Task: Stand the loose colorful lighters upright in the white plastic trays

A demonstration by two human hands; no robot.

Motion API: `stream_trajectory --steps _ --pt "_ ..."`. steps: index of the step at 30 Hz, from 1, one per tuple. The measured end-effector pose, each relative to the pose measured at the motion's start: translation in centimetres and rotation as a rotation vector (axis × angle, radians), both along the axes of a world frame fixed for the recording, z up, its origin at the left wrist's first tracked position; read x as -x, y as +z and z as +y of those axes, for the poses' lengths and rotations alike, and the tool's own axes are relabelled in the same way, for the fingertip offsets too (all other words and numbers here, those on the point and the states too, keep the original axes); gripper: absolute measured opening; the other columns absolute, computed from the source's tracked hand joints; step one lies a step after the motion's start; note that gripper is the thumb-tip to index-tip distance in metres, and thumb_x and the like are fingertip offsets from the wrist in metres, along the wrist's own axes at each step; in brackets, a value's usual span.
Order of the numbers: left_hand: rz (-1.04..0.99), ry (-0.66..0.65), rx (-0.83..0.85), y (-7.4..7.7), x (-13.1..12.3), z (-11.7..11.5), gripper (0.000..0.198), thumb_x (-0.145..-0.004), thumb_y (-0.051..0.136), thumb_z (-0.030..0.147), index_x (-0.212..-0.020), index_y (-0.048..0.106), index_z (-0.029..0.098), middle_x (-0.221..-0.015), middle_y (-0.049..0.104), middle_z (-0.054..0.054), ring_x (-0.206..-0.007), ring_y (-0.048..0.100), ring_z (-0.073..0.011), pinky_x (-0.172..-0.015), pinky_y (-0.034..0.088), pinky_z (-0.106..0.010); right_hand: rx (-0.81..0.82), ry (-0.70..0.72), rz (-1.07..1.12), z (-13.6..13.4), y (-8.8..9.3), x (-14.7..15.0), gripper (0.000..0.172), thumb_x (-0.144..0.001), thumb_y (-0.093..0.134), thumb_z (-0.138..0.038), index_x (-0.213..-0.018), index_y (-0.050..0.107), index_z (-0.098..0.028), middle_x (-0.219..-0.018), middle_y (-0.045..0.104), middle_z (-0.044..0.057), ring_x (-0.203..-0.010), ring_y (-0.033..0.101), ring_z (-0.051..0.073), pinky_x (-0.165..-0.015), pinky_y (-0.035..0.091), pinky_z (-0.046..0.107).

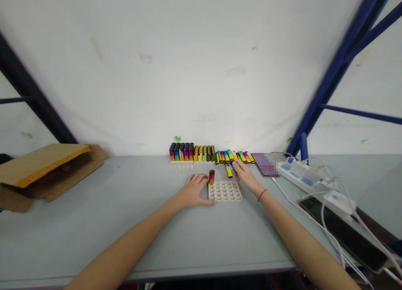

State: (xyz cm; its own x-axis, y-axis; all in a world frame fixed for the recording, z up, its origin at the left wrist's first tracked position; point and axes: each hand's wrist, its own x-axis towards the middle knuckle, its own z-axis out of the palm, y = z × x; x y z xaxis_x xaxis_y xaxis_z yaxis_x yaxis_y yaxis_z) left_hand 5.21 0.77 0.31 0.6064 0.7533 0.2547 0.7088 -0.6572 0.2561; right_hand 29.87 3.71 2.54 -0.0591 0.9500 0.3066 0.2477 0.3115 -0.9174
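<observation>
A white tray [225, 192] with rows of round holes lies on the table in front of me. One red lighter [211, 177] stands upright at its back left corner. My left hand [195, 191] grips the tray's left side, its thumb at the front corner and its fingertips beside the red lighter. Beyond the tray's back right corner, my right hand [245, 176] is closed on a dark blue lighter [232, 162], mostly hidden by the fingers. Just left of those fingers lies a yellow lighter [229, 170]. Behind it, several colourful lighters [224, 156] lie in a row.
Against the wall stand a tray of black-topped lighters [181, 152] and a block of yellowish lighters [204, 153]. At right are a purple phone [265, 164], a power strip [317, 189] with white cables and a dark phone [344, 233]. An open cardboard box [59, 168] lies left.
</observation>
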Motion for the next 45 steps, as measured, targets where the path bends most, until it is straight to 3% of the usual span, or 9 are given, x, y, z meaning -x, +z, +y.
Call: stream_trajectory --steps 4,8,12,17,23,28,32,39,45 --pt "0.000 -0.003 0.001 0.0 0.0 0.0 0.076 -0.069 0.066 0.073 -0.121 0.054 0.020 -0.132 0.049 -0.013 -0.124 0.043 -0.0343 -0.109 0.027 -0.050 0.007 0.068 0.046 -0.5 1.0 0.5 0.054 -0.081 0.043 -0.071 -0.070 0.052 -0.019 -0.054 0.044 -0.003 -0.052 0.042 0.012 -0.051 0.034 0.026" --pt "0.008 -0.003 0.003 0.0 0.0 0.0 0.077 -0.069 0.066 0.073 -0.122 0.054 0.018 -0.132 0.049 -0.014 -0.125 0.043 -0.0347 -0.110 0.026 -0.050 -0.016 0.087 0.176 -0.8 1.6 0.5 0.053 -0.076 0.048 -0.074 -0.077 0.049 -0.022 -0.059 0.050 -0.003 -0.056 0.048 0.013 -0.055 0.039 0.027" --pt "0.023 -0.001 -0.001 0.2 0.0 -0.1 0.076 -0.070 0.065 0.073 -0.121 0.054 0.018 -0.131 0.050 -0.014 -0.124 0.044 -0.0336 -0.109 0.027 -0.049 0.170 0.146 0.397 -0.5 1.2 0.6 0.050 -0.076 0.048 -0.072 -0.079 0.047 -0.022 -0.051 0.032 -0.010 -0.042 0.030 0.009 -0.044 0.027 0.023" --pt "0.037 0.000 -0.001 0.3 -0.1 -0.1 0.075 -0.070 0.066 0.072 -0.121 0.053 0.017 -0.131 0.050 -0.015 -0.124 0.044 -0.0334 -0.109 0.027 -0.049 0.351 0.206 0.529 0.2 0.7 0.4 0.046 -0.079 0.039 -0.066 -0.067 0.039 -0.022 -0.050 0.031 -0.008 -0.040 0.026 0.008 -0.040 0.020 0.022" --pt "0.023 -0.003 -0.009 0.2 -0.1 -0.1 0.076 -0.070 0.066 0.072 -0.120 0.054 0.017 -0.130 0.051 -0.015 -0.123 0.045 -0.0344 -0.109 0.027 -0.051 0.211 0.114 0.422 -0.4 0.8 0.8 0.043 -0.075 0.054 -0.062 -0.073 0.037 -0.024 -0.053 0.043 -0.007 -0.045 0.040 0.010 -0.039 0.026 0.021" --pt "0.022 -0.001 -0.003 0.2 -0.1 -0.1 0.076 -0.070 0.066 0.072 -0.120 0.053 0.017 -0.130 0.051 -0.015 -0.123 0.046 -0.0342 -0.109 0.027 -0.051 0.040 0.080 0.225 -1.1 0.9 1.0 0.040 -0.081 0.055 -0.061 -0.077 0.042 -0.023 -0.053 0.047 -0.006 -0.046 0.042 0.010 -0.043 0.030 0.022" --pt "0.018 0.002 0.004 0.1 -0.1 -0.1 0.076 -0.070 0.066 0.072 -0.121 0.053 0.018 -0.130 0.052 -0.014 -0.124 0.045 -0.0342 -0.110 0.026 -0.052 -0.005 0.080 0.141 -0.8 0.6 0.9 0.042 -0.083 0.049 -0.064 -0.088 0.046 -0.023 -0.053 0.045 -0.007 -0.047 0.043 0.012 -0.047 0.035 0.024" --pt "0.033 0.004 -0.004 0.1 -0.1 0.0 0.075 -0.070 0.066 0.072 -0.122 0.052 0.019 -0.131 0.051 -0.014 -0.124 0.045 -0.0336 -0.110 0.025 -0.051 -0.100 -0.323 -0.199 -1.1 1.0 0.4 0.048 -0.080 0.050 -0.060 -0.054 0.035 -0.021 -0.051 0.034 -0.004 -0.052 0.034 0.011 -0.049 0.022 0.026" --pt "0.036 0.005 0.002 0.2 -0.1 -0.1 0.076 -0.070 0.067 0.071 -0.122 0.052 0.018 -0.132 0.051 -0.015 -0.124 0.045 -0.0342 -0.110 0.025 -0.052 -0.111 -0.452 -0.229 -0.8 1.0 -0.2 0.038 -0.077 0.046 -0.046 -0.050 0.035 -0.021 -0.047 0.034 -0.003 -0.051 0.034 0.011 -0.050 0.019 0.026"
